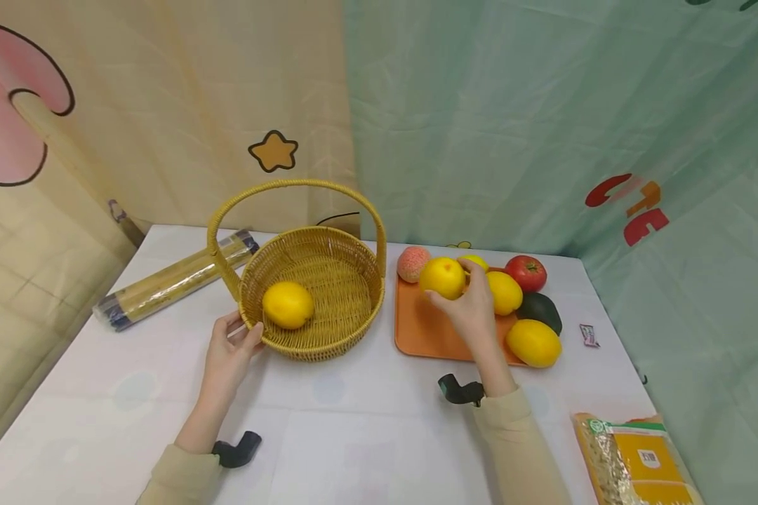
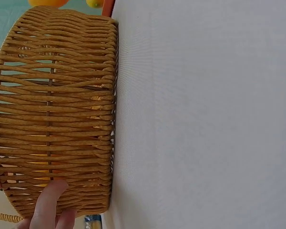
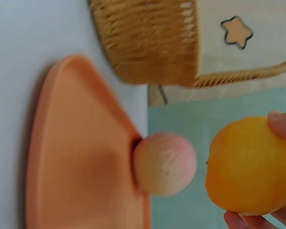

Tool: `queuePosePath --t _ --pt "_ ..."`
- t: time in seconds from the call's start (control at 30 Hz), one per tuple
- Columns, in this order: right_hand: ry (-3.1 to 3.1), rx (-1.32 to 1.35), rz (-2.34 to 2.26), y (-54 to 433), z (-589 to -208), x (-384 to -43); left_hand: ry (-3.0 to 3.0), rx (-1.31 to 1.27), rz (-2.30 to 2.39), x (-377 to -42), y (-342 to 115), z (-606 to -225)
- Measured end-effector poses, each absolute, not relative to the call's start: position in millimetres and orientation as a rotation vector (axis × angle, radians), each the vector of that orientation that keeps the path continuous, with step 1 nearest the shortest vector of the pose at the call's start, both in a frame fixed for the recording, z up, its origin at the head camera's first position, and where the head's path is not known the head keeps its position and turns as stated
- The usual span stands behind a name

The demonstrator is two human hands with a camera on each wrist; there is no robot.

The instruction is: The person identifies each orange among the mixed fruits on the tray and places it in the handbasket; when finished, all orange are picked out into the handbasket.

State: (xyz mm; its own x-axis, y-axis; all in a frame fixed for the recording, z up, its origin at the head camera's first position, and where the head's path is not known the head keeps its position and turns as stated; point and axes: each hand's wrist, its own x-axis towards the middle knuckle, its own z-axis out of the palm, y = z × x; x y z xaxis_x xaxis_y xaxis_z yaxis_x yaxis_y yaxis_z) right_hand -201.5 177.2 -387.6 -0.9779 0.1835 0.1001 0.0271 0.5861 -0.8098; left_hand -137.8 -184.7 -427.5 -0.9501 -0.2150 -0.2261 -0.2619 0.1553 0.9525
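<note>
My left hand grips the left front rim of a woven basket with a tall arched handle. In the left wrist view its fingers lie against the outer wicker wall. One yellow fruit lies inside the basket, on the left. My right hand holds a round orange between thumb and fingers, raised over the orange tray. A pink peach sits at the tray's back left corner. Beside the hand on the tray are yellow fruits, a dark green avocado and a red tomato-like fruit.
Behind the basket's left side lies a wrapped bamboo roll. A small pink wrapped candy is right of the tray. A yellow and clear food packet lies at the front right. Printed curtains hang behind the white table.
</note>
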Motion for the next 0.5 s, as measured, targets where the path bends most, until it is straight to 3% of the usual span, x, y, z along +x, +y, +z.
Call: queuePosePath --t 0.5 --pt "-2.676 0.400 1.553 100.3 -369.9 -189.4 2.354 -0.446 1.951 -146.3 -188.0 -427.1"
